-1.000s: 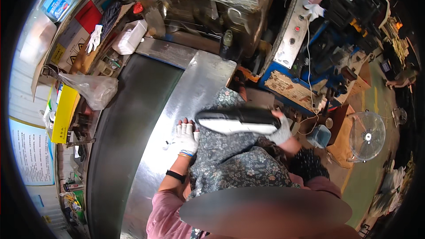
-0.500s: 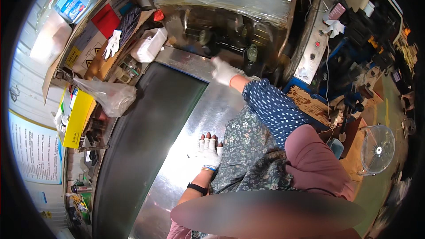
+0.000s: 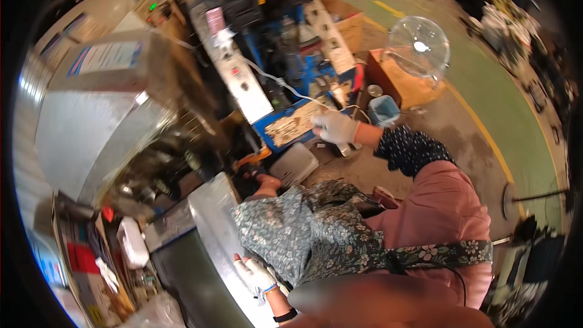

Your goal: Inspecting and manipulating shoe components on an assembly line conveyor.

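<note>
My left hand [image 3: 255,276], in a white glove with bare fingertips, rests at the edge of the shiny metal table [image 3: 212,203]. Its fingers are stretched out and hold nothing. Beside the table lies the dark belt surface [image 3: 194,273]. My right hand [image 3: 336,127], in a white glove, is out in front of me, near the blue-framed machine [image 3: 285,123]. Motion blurs its fingers, so whether it holds anything is unclear. Just below it, a small pale and dark object [image 3: 347,149] shows, too blurred to name.
A grey bin [image 3: 294,164] stands by the machine's foot. A light-blue bucket [image 3: 384,110], a cardboard box [image 3: 401,82] and a round fan [image 3: 419,47] stand beyond my right hand. A white cable [image 3: 285,85] hangs across the machine. A white container [image 3: 132,242] is at the left.
My view has swung right, toward the blue machine and floor. My right hand has left the metal plate by the belt's far end. My left hand stays on the metal table.
</note>
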Demonstrator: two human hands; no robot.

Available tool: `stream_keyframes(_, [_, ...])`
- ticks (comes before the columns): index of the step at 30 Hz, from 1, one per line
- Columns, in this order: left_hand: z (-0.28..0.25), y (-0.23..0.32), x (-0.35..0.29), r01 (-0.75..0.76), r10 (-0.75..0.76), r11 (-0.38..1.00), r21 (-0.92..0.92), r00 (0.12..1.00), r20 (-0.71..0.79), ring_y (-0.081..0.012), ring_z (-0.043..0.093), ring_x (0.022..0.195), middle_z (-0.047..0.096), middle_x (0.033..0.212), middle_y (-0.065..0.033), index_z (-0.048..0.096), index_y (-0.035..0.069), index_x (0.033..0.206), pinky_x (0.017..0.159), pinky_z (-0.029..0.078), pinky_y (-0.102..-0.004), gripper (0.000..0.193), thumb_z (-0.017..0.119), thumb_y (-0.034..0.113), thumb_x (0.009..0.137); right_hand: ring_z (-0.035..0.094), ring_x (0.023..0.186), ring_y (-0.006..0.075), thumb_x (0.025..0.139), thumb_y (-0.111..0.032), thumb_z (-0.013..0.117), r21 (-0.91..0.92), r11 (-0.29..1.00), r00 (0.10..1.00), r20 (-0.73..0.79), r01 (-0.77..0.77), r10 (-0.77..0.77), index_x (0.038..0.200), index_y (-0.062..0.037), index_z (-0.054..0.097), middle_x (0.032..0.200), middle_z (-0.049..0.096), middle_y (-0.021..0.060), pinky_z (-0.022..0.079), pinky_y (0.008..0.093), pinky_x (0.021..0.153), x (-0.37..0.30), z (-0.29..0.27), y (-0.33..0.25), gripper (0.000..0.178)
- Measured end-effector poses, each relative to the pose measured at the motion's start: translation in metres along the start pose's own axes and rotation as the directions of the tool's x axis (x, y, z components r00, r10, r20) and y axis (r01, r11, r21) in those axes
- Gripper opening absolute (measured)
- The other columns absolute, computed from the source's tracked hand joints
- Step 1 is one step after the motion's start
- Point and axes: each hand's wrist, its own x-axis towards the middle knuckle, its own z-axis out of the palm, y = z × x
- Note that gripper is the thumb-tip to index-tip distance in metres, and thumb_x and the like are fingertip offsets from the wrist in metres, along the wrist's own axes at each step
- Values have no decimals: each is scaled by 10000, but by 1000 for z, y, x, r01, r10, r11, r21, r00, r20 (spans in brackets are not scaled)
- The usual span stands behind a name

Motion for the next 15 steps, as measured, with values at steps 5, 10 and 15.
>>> stream_keyframes(5, [99, 40, -10, -894, 535, 239, 380, 448, 717, -377, 614, 931, 645, 1016, -195, 619, 7, 1025, 863, 487, -459, 201, 613, 116, 857, 509, 1189, 425, 821, -191, 628, -181, 880, 894, -179, -440, 410, 1315, 19, 438, 1295, 510, 246, 471, 477, 941, 20, -14, 52, 570])
stream_keyframes(10, [170, 26, -25, -968, -143, -212, 133, 165, 976, -319, 615, 875, 646, 940, -109, 644, 113, 976, 788, 488, -439, 174, 562, 184, 840, 585, 1153, 391, 844, -298, 636, 40, 797, 789, -125, -602, 602, 1509, 60, 110, 1309, 534, 288, 465, 421, 971, 58, 26, 72, 920])
stream_keyframes(15, [149, -5, -16, -955, 99, -283, 90, 64, 993, -283, 600, 921, 635, 964, -101, 642, 123, 988, 893, 453, -449, 193, 540, 201, 844, 662, 977, 391, 855, -311, 639, 90, 723, 720, -67, -685, 690, 1413, 73, 298, 1086, 654, 244, 489, 437, 901, 95, 54, 118, 759])
